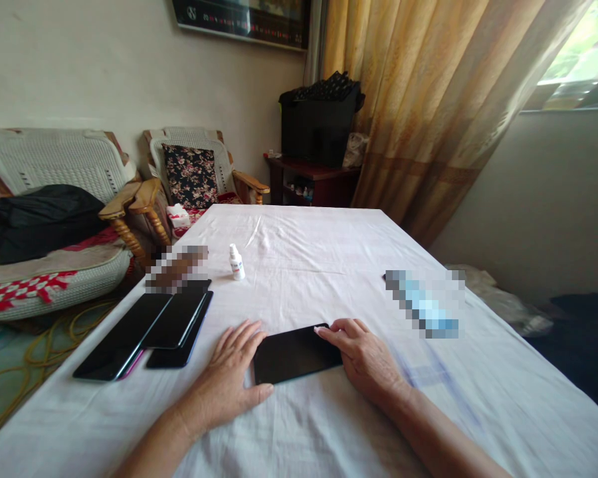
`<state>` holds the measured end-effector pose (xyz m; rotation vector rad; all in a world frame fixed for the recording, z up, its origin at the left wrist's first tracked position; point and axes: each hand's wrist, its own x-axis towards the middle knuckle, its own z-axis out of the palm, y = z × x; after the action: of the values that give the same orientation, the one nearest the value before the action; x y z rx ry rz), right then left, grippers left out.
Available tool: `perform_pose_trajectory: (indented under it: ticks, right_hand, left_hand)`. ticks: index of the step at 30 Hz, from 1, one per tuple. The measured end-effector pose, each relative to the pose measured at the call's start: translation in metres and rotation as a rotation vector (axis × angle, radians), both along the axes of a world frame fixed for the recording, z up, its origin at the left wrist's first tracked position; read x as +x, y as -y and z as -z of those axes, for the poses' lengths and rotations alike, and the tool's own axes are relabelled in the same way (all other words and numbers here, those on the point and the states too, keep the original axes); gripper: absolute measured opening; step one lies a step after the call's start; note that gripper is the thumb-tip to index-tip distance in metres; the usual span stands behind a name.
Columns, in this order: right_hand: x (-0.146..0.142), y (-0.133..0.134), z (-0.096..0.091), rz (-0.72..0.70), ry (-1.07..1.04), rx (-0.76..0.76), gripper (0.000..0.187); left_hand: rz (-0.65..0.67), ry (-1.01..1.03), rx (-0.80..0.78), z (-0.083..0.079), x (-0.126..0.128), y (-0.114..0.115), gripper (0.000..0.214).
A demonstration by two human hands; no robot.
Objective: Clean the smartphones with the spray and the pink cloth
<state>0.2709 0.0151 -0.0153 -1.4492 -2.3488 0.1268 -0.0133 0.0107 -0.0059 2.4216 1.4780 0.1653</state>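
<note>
A black smartphone (296, 356) lies screen up on the white tablecloth, slightly tilted, between my two hands. My left hand (236, 375) rests open at its left end, fingers spread on the cloth and thumb near the phone's lower left corner. At the other end, my right hand (366, 355) has its fingers curled together over the upper right corner. A small pale bit shows at its fingertips, too small to make out. Further back stands a small white bottle (236, 263) with a white cap.
Several dark phones overlap at the left, among them a larger one (122, 338). A blurred-out bluish object (423, 302) lies at the right, and a blurred brown one (179, 269) at the left edge. Chairs (194, 159) and a cabinet (319, 174) stand beyond the table.
</note>
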Motion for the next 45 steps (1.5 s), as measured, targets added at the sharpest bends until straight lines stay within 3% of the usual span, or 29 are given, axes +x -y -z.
perform_pose_trajectory:
  ticks: [10, 18, 23, 33, 42, 45]
  right_hand:
    - [0.014, 0.013, 0.01, -0.122, -0.146, 0.113, 0.051]
    - [-0.003, 0.001, 0.012, 0.055, -0.051, 0.118, 0.052]
    - [-0.002, 0.0, 0.015, 0.074, -0.072, 0.122, 0.053]
    - [0.011, 0.014, 0.01, -0.115, -0.235, 0.16, 0.051]
    - [-0.003, -0.001, 0.011, 0.093, -0.028, 0.067, 0.059]
    - [-0.003, -0.001, 0.011, 0.087, -0.047, 0.063, 0.06]
  left_hand:
    - [0.021, 0.015, 0.032, 0.004, -0.002, 0.0, 0.074]
    - [0.019, -0.015, 0.033, 0.004, -0.002, 0.001, 0.073]
    - [0.024, -0.013, 0.038, 0.005, -0.002, 0.0, 0.074]
    - [0.032, 0.009, 0.055, 0.007, -0.003, 0.0, 0.073]
    - [0.039, 0.007, 0.077, 0.009, -0.003, -0.001, 0.073]
    - [0.04, 0.014, 0.097, 0.008, -0.003, -0.001, 0.072]
